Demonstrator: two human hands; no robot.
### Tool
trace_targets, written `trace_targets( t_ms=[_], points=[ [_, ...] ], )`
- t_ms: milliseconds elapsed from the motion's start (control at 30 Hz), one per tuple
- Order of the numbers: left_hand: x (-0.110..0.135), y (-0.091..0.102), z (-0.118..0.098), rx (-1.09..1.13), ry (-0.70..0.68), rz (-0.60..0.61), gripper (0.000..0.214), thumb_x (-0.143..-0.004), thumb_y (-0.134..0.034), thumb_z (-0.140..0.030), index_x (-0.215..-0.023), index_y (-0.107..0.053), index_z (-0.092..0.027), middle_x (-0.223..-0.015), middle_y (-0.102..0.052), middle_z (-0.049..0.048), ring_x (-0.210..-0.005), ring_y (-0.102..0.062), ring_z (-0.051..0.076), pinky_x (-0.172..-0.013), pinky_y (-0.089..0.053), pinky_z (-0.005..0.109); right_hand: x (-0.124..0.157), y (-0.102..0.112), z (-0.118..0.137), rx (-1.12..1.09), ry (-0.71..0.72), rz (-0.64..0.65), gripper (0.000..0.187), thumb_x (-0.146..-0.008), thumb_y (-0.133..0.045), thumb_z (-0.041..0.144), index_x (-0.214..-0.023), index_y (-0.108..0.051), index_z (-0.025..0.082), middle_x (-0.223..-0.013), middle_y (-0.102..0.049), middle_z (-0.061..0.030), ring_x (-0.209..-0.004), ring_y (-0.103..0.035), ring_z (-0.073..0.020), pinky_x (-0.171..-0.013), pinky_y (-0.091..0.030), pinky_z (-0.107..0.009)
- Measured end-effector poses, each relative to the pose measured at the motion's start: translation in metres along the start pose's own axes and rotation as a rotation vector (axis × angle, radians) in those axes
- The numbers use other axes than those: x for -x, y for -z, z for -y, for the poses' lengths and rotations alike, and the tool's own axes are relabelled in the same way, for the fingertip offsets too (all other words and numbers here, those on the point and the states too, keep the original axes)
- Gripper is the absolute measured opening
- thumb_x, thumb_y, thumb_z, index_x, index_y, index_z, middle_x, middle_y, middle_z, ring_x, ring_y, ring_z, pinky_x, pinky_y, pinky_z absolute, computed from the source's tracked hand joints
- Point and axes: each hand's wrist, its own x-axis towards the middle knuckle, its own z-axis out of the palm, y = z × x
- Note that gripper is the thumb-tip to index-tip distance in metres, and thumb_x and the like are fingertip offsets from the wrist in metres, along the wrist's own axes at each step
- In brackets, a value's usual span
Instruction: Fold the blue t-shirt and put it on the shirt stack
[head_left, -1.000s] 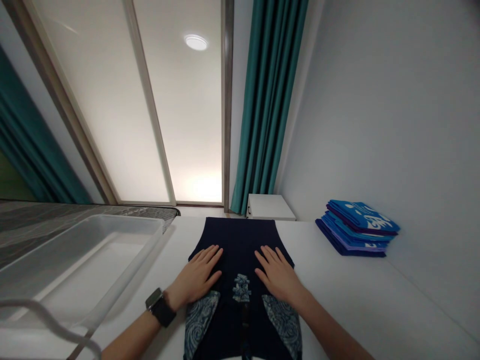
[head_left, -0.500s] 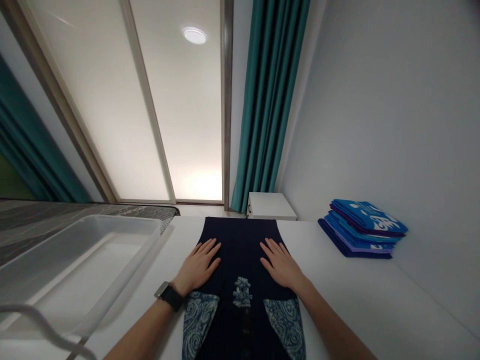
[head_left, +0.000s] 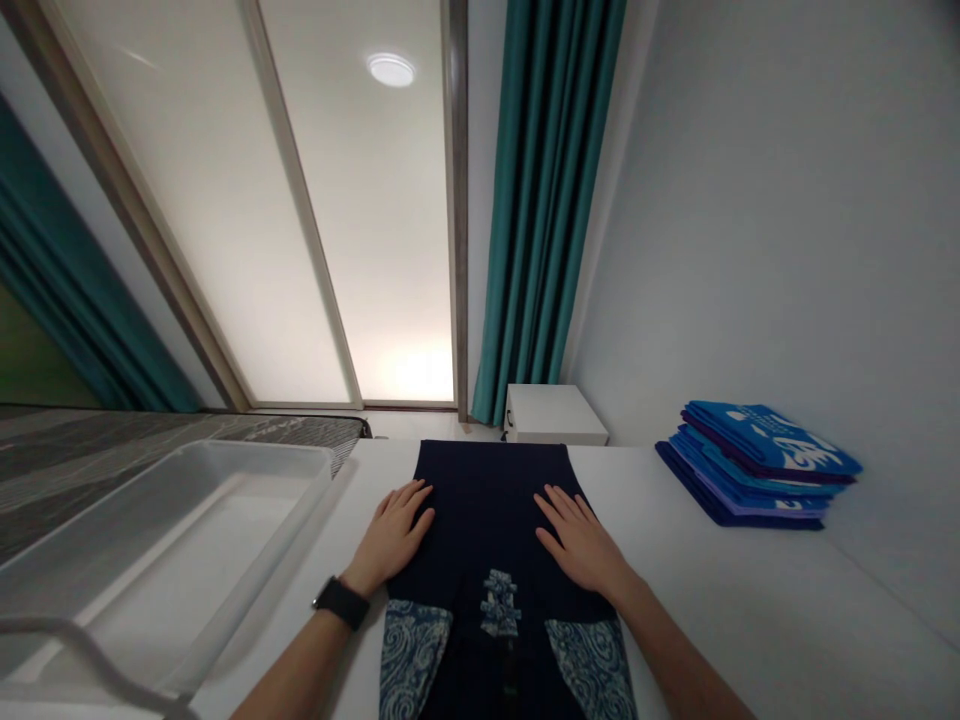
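A dark navy garment [head_left: 491, 500] with paler blue patterned patches lies flat on the white table [head_left: 750, 610], running away from me. My left hand [head_left: 394, 535], with a dark watch on its wrist, lies flat on the garment's left edge, fingers stretched out. My right hand [head_left: 581, 540] lies flat on the right side of the cloth, fingers spread. Neither hand holds anything.
A stack of folded blue and purple cloths [head_left: 757, 462] sits at the right by the wall. A clear plastic tub [head_left: 150, 550] stands at the left. Beyond the table are a small white cabinet [head_left: 555, 414], a teal curtain [head_left: 536, 200] and frosted sliding panels.
Both hands have slid outward and away from me over the garment, ending near its left and right edges. The view has shifted slightly.
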Motion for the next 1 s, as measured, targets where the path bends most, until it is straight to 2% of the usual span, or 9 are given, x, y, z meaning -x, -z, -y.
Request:
trace_targets(
  t_ms=[133,267,1000],
  points=[
    [-0.008,0.006,0.007,0.243,0.07,-0.122,0.037,-0.093,-0.037,-0.038,-0.116,-0.061,-0.019,-0.119,-0.064,0.008,-0.114,-0.057,0.023,-0.103,-0.043,0.042,0.0,-0.002,0.0,0.001,-0.004,-0.026,0.058,-0.097,-0.026,0.051,-0.147,-0.034,0.024,-0.156,-0.026,-0.005,-0.144,-0.02,-0.0205,-0.117,-0.014,-0.044],
    [-0.012,0.007,0.012,0.333,0.118,-0.166,0.031,-0.088,-0.042,-0.036,-0.102,-0.065,-0.02,-0.105,-0.067,0.0075,-0.104,-0.06,0.024,-0.097,-0.047,0.044,0.0,-0.002,0.001,0.001,0.0,-0.03,0.056,-0.096,-0.029,0.048,-0.147,-0.035,0.023,-0.155,-0.027,-0.0048,-0.143,-0.022,-0.0212,-0.117,-0.016,-0.044],
    [-0.012,0.006,0.01,0.35,0.103,-0.147,0.025,-0.085,-0.047,-0.033,-0.095,-0.067,-0.021,-0.099,-0.068,0.0075,-0.098,-0.061,0.025,-0.093,-0.047,0.043,-0.001,0.0,0.002,-0.04,-0.018,-0.048,0.055,-0.095,-0.034,0.046,-0.145,-0.04,0.023,-0.153,-0.031,-0.0051,-0.142,-0.025,-0.0224,-0.117,-0.017,-0.046]
  ],
)
